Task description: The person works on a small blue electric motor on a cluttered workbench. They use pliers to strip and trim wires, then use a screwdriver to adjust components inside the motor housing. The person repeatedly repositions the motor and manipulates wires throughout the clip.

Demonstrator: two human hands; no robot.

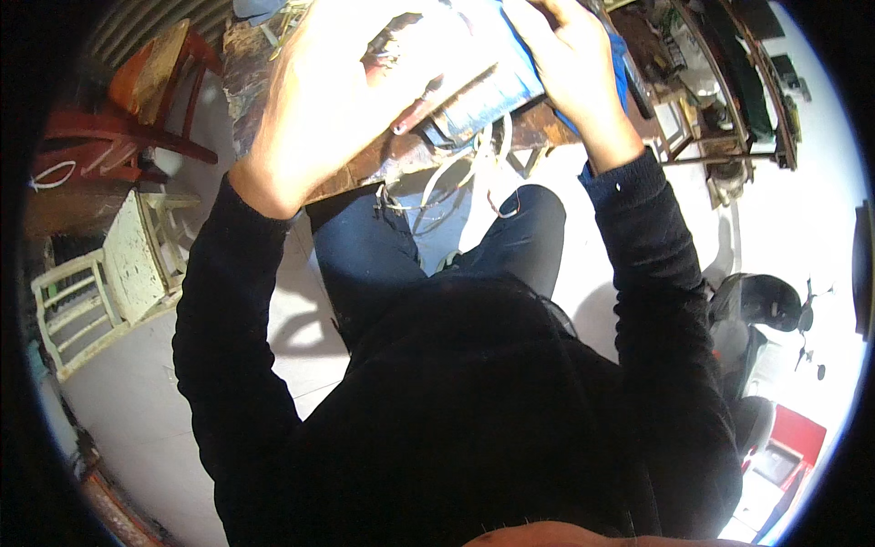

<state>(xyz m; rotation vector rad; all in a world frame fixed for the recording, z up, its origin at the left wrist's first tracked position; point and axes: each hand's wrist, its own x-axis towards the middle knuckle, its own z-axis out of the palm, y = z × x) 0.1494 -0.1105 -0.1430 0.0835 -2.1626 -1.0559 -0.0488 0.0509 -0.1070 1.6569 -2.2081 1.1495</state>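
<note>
The blue case [492, 98] lies at the front edge of the surface [244, 73], just before the person, and it sits between the two hands. I think it is placed so near the edge because there both arms can reach it easily, with the elbows bent.

The right hand [581, 77] comes to the case from its right side. Its fingers are partly bent and lie over that side, touching it as it seems; this probably serves to steady the case. How tightly they press, I cannot tell.

The left hand [342, 91] is above the left part of the case, and strong light washes it out. Its fingers are curved, with a gap between thumb and fingers, but how far they close I cannot tell. A reddish-brown rod [417, 111] shows under this hand, slanting, with its lower end toward the person. Perhaps the hand has hold of it, but the glare hides the contact.

Pale wires [492, 150] hang in loops from the front edge, above the gap between the legs [360, 232]. They seem to be left hanging there so that they do not lie under the hands. A pale chair [82, 301] stands well apart, at the left.
</note>
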